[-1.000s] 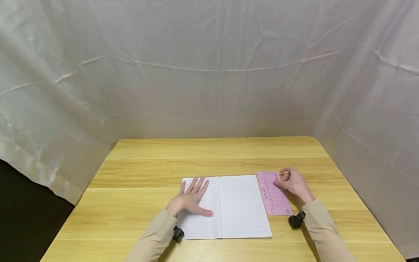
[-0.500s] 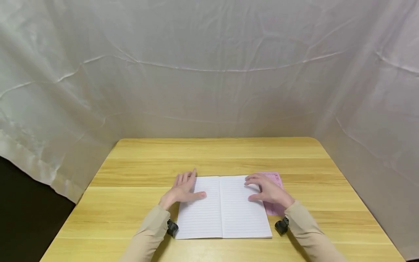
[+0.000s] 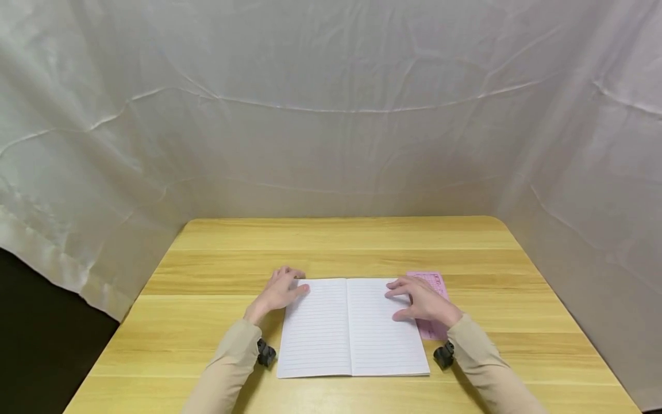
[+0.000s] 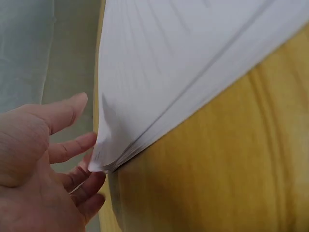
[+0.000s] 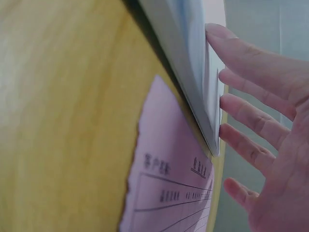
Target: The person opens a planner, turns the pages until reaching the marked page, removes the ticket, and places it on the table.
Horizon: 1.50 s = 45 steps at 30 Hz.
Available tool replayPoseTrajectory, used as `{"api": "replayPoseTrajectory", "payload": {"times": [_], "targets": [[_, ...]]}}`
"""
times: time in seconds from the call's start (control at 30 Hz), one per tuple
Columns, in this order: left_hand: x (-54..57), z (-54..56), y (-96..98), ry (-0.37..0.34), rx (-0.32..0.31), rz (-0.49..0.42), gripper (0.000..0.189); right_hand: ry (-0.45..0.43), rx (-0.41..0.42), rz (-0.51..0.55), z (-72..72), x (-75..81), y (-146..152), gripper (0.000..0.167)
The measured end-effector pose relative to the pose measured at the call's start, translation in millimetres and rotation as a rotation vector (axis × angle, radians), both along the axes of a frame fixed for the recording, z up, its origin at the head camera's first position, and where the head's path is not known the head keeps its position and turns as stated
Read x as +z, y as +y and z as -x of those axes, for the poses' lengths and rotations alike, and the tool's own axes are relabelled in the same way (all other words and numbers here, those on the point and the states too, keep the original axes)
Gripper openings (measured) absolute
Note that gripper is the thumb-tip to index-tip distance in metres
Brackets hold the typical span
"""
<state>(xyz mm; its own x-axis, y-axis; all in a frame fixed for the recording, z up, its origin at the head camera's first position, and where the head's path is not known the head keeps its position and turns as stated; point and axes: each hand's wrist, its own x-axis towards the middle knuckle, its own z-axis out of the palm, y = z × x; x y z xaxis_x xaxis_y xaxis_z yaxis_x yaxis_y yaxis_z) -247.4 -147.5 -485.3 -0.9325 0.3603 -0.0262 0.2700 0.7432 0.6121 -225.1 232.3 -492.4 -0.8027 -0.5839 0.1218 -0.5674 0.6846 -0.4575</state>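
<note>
A lined notebook (image 3: 320, 339) lies spread flat at its middle, both pages bearing only ruled lines. The left hand (image 3: 277, 293) is at its upper left corner. In the left wrist view, the fingers touch the slightly lifted page corner (image 4: 104, 152), while the thumb stays apart from it. On the right page rests the right hand (image 3: 423, 302), with fingers spread and slightly bent. A pink printed form (image 3: 433, 330) lies against the notebook's right edge, partly hidden by that hand; its ragged edge shows in the right wrist view.
Everything lies on a wood-grain table (image 3: 207, 322). Pale fabric curtains (image 3: 331, 144) hang behind it and at both sides. A small black camera (image 3: 266, 353) sits at the left wrist, another device (image 3: 445, 355) at the right.
The right hand has left the pink form and moved left onto the right page. The left hand has slid from the left page up to its upper left corner.
</note>
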Motion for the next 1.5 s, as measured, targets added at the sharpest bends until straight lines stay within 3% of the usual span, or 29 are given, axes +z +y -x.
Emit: {"api": "replayPoseTrajectory", "payload": {"times": [0.13,0.47,0.7,0.97,1.3,1.4,1.5], "targets": [[0.9,1.6,-1.5,-0.015,0.004,-0.041,0.033,-0.012,-0.011,-0.002,-0.8,1.0,-0.2,0.049],[9.6,5.1,0.6,-0.05,0.016,0.001,0.037,-0.035,-0.038,-0.016,-1.4,1.9,-2.4,0.049],[7.5,13.3,-2.5,-0.035,-0.023,-0.001,0.027,-0.041,-0.032,-0.027,-0.9,2.1,-4.2,0.05],[10.7,16.6,-17.7,-0.129,-0.101,-0.218,0.026,-0.024,0.012,-0.034,-1.7,6.0,-5.5,0.05],[31.2,22.3,-31.9,-0.227,0.011,-0.38,0.031,-0.064,0.109,-0.049,0.4,9.2,-13.8,0.055],[35.3,26.0,-34.0,-0.31,0.007,-0.468,0.033,-0.084,0.115,-0.044,0.4,9.2,-15.2,0.055],[39.1,29.6,-35.3,-0.435,-0.07,-0.594,0.04,-0.116,0.121,-0.019,0.4,8.5,-14.1,0.053]]}}
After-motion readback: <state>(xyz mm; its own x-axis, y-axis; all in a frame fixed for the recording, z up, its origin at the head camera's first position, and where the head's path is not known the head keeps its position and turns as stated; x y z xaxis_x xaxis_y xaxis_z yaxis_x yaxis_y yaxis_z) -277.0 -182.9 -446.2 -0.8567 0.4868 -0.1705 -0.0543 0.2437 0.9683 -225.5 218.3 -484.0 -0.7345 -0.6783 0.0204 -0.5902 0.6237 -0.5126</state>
